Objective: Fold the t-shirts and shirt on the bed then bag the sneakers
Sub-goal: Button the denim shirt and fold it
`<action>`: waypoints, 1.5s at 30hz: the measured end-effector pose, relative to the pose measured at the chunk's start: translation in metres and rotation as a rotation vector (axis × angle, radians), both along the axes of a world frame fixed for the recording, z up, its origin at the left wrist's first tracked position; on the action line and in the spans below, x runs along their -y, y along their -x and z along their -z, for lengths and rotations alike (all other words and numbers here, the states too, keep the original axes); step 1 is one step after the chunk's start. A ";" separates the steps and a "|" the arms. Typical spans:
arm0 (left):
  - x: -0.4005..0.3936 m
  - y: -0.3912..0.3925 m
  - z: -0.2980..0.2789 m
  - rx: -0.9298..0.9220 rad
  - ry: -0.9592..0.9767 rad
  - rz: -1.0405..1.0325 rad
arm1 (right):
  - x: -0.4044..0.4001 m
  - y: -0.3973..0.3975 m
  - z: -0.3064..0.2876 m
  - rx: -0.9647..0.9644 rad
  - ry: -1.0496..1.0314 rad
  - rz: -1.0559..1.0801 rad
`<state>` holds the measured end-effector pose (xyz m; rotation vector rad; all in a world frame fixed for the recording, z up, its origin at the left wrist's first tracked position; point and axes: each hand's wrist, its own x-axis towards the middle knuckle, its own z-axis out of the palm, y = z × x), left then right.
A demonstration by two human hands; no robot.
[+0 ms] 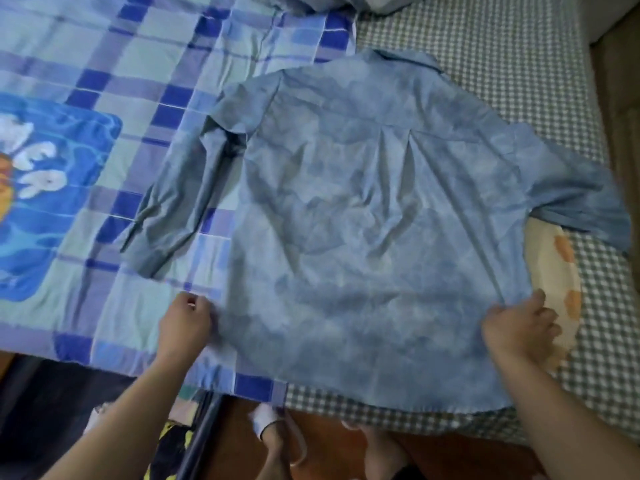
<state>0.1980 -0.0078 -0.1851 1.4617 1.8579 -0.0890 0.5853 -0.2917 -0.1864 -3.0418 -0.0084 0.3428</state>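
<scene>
A bed [519, 46] is seen from above, covered to the left of both sets of fingers by a blue plaid quilt [104, 64] and, beyond and to the right of them, by a grey checked sheet [502, 39]. Spread across both is a mottled blue collared shirt [363, 220], laid back upward, its collar at the far end from the fingers and its hem toward the bed's near edge. One sleeve [173, 202] is folded downward beyond the left hand [185, 323]; the other sleeve [581, 209] is stretched out beyond the right hand [519, 327].

The shirt's lower left side edge is pinched by the curled fingers of the left hand, and its lower right side edge is gripped by the fingers of the right hand, with the cloth drawn taut between them. A cream item with orange patches [561, 282] is partly hidden just beyond the right fingers, under the shirt's edge; what it is cannot be told. Below the bed's near edge, feet on a brown floor [329, 441] are visible. No sneakers or bag can be made out clearly.

The step in hand is judged to be the smoothing and squaring of the shirt before its first fold. The next move is likely to call for one side and its sleeve to be lifted and carried inward toward the centre pleat [394, 147], with the cloth kept flat.
</scene>
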 end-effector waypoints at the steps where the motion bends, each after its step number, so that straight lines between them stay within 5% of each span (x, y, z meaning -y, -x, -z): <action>1: -0.015 -0.006 0.003 0.102 -0.038 -0.085 | -0.011 0.011 0.000 -0.018 0.003 -0.003; 3: -0.046 -0.027 0.014 0.243 -0.063 -0.074 | -0.024 0.028 0.003 -0.051 0.052 -0.018; 7: -0.057 -0.045 0.008 0.203 0.026 0.176 | -0.005 0.037 -0.007 -0.138 0.197 0.101; 13: -0.033 -0.003 -0.016 0.692 0.298 -0.228 | 0.025 0.026 -0.018 -0.184 0.130 0.289; 17: -0.032 -0.005 -0.020 0.843 0.520 -0.307 | 0.034 0.031 -0.009 -0.177 -0.006 0.251; 20: -0.030 0.001 -0.025 0.735 0.610 -0.239 | 0.053 0.033 -0.010 -0.122 -0.104 0.230; 24: -0.031 -0.001 -0.041 0.404 0.200 -0.009 | 0.074 0.029 -0.017 -0.081 -0.202 0.263; 27: -0.025 0.002 -0.048 0.746 0.461 -0.314 | 0.077 0.033 -0.015 -0.161 -0.258 0.321; 30: -0.013 0.016 -0.044 0.652 0.655 -0.265 | 0.078 0.034 -0.007 -0.193 -0.287 0.355; 37: 0.009 0.019 -0.044 0.022 0.034 0.154 | 0.094 0.042 -0.026 -0.141 -0.366 0.305; 43: 0.040 0.037 -0.012 -0.016 0.267 0.001 | 0.112 0.039 -0.025 -0.167 -0.290 0.302; 45: 0.039 0.033 -0.006 0.038 0.214 -0.084 | 0.106 0.038 -0.024 -0.151 -0.247 0.266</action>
